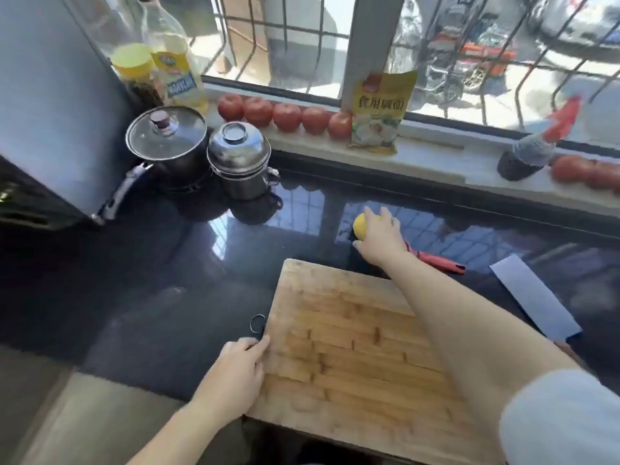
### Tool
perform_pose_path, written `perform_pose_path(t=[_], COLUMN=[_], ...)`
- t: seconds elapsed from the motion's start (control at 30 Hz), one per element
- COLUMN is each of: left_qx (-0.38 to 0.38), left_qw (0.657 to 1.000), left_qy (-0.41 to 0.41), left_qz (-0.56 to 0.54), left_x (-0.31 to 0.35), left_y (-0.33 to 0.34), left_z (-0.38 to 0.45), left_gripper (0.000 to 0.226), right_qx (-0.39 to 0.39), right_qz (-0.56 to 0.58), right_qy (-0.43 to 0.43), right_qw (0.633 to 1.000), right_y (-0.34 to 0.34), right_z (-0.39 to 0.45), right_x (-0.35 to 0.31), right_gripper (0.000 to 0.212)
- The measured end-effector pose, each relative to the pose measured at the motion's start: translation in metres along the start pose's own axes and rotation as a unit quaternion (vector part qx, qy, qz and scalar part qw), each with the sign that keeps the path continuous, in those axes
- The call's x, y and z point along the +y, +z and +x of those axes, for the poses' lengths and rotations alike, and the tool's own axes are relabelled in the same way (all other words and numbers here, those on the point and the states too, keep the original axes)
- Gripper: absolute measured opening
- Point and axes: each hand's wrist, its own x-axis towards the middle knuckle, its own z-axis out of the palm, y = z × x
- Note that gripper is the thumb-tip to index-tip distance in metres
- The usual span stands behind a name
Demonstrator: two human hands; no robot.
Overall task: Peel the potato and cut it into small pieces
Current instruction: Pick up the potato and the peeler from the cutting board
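While the right hand [380, 234] is stretched out beyond the far edge of the bamboo cutting board [352, 344], its fingers are curled over a yellow potato [360, 226], which is gripped just above the dark, glossy countertop [151, 270]. Whether the potato is touching the counter cannot be told. Just beside that hand, on the counter, a red-handled peeler [436, 260] is laid, partly hidden by the wrist. A cleaver [533, 297] is set flat on the counter to the right of the board, its blade pointing away from the person. The left hand [240, 370] is rested against the left edge of the board, fingers loosely bent along the wood and nothing held; a small metal ring [257, 323] is fixed at that edge just beyond the fingertips. At the back left, a glass-lidded saucepan [166, 139] and a lidded steel pot [240, 159] are placed side by side. A row of tomatoes [285, 114] is lined along the windowsill, beside a yellow packet [380, 112].
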Motion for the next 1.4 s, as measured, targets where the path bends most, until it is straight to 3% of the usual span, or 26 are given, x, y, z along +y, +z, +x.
perform_pose_path(t=[0.13, 0.23, 0.37, 0.43, 0.5, 0.6, 0.73, 0.83, 0.97, 1.13, 1.27, 1.4], left_qx=[0.012, -0.014, -0.017, -0.038, -0.013, -0.020, -0.057, -0.073, -0.051, -0.039, -0.045, -0.043], left_qw=[0.999, 0.998, 0.995, 0.990, 0.982, 0.981, 0.978, 0.976, 0.987, 0.989, 0.984, 0.982], left_qy=[-0.033, -0.047, -0.023, 0.000, 0.026, 0.025, 0.010, -0.013, -0.043, -0.090, -0.127, -0.159], left_qz=[0.008, 0.046, 0.096, 0.134, 0.185, 0.190, 0.201, 0.204, 0.148, 0.107, 0.119, 0.087], left_x=[0.007, 0.016, 0.014, 0.006, 0.001, 0.009, 0.024, 0.030, 0.027, 0.029, 0.035, 0.039], left_y=[0.010, 0.009, 0.013, 0.017, 0.020, 0.009, -0.012, -0.016, -0.007, -0.003, -0.002, 0.004], left_z=[0.002, 0.001, -0.003, -0.005, -0.004, 0.004, 0.016, 0.016, 0.010, 0.004, 0.003, 0.001], left_gripper=[0.056, 0.058, 0.065, 0.082, 0.096, 0.088, 0.068, 0.070, 0.081, 0.083, 0.084, 0.082], right_qx=[-0.031, -0.005, 0.009, -0.023, -0.039, -0.035, -0.047, -0.055, 0.045, 0.090, 0.062, 0.085], right_qz=[-0.002, 0.033, 0.110, 0.120, 0.107, 0.070, 0.015, 0.080, 0.110, -0.025, -0.085, -0.111], right_qy=[0.022, -0.002, -0.091, -0.125, -0.144, -0.155, -0.179, -0.169, -0.085, 0.046, 0.012, -0.024], right_qw=[0.999, 0.999, 0.990, 0.985, 0.983, 0.985, 0.983, 0.981, 0.989, 0.995, 0.994, 0.990], right_y=[-0.003, -0.009, -0.008, 0.011, 0.037, 0.072, 0.077, 0.059, 0.032, 0.002, 0.004, 0.004], right_z=[0.021, 0.005, -0.097, -0.167, -0.219, -0.246, -0.246, -0.241, -0.189, -0.086, -0.057, -0.056], right_x=[0.003, -0.004, -0.018, -0.026, -0.034, -0.034, -0.029, -0.023, 0.038, 0.124, 0.143, 0.147], right_gripper=[0.067, 0.062, 0.066, 0.070, 0.072, 0.071, 0.079, 0.077, 0.045, 0.045, 0.045, 0.020])
